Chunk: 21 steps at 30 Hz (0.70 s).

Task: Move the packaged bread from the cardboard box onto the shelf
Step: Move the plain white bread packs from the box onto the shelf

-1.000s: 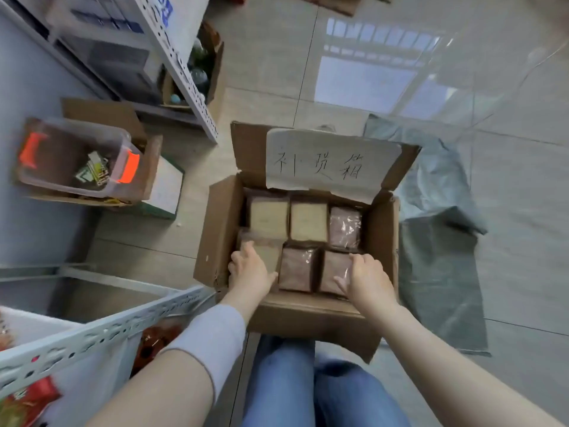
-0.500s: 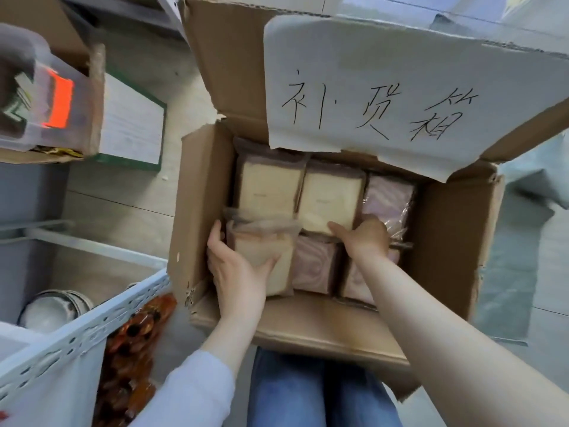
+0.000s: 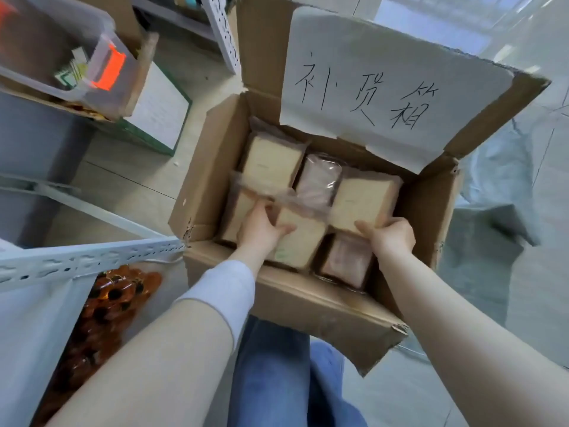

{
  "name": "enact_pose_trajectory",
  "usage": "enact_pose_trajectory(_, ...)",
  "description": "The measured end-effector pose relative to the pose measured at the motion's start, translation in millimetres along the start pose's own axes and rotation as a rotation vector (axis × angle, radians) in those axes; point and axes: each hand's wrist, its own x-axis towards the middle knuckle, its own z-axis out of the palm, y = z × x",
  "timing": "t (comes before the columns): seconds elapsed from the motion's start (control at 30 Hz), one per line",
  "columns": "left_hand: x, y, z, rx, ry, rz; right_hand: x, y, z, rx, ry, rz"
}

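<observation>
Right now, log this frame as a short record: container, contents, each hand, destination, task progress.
container: cardboard box, flaps open, handwritten paper label on the far flap
contents: pale and pinkish packaged bread
left hand: gripping a pale bread pack
right hand: gripping another pale bread pack
destination: metal shelf at lower left
progress: both packs over the box, none shelved

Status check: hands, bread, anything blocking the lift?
Left hand and right hand each gripping a pale bread pack, both inside the box. Nothing blocking above.
</observation>
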Motion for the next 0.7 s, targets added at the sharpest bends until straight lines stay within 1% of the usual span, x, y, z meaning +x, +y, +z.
enact_pose_trajectory(0.1,-12.3,1.5,-1.7,-0.006,-0.004,0.134,-2.9,14.4,-21.7,-0.018,0.028,-0.085)
enact_pose_trajectory(0.17,-31.7,5.1,-9.9,-0.026,0.033,0.21,-14.3,22.1,-37.2,0.029,-0.03,-0.127)
enact_pose_trajectory(0.23,-62.3,9.9,-23.2,-0.06,0.103,0.241,-36.0,28.2,-55.9,0.101,-0.099,-0.166)
enact_pose_trajectory(0.33,-131.5,16.8,-61.0,-0.198,0.26,0.245,-92.4,30.6,-90.0,0.088,-0.148,-0.254)
enact_pose_trajectory(0.43,-216.8,19.9,-120.4,-0.362,0.363,0.265,-167.3,29.2,-126.2,0.115,-0.208,-0.309)
enact_pose_trajectory(0.53,-310.7,8.0,-194.6,-0.508,0.45,0.301,-254.2,21.5,-152.4,0.115,-0.276,-0.388)
enact_pose_trajectory(0.6,-372.6,-8.3,-247.6,-0.584,0.517,0.336,-318.1,11.8,-158.5,0.104,-0.328,-0.465)
enact_pose_trajectory(0.7,-457.3,-42.6,-331.5,-0.656,0.672,0.407,-416.2,-10.0,-152.4,0.046,-0.414,-0.605)
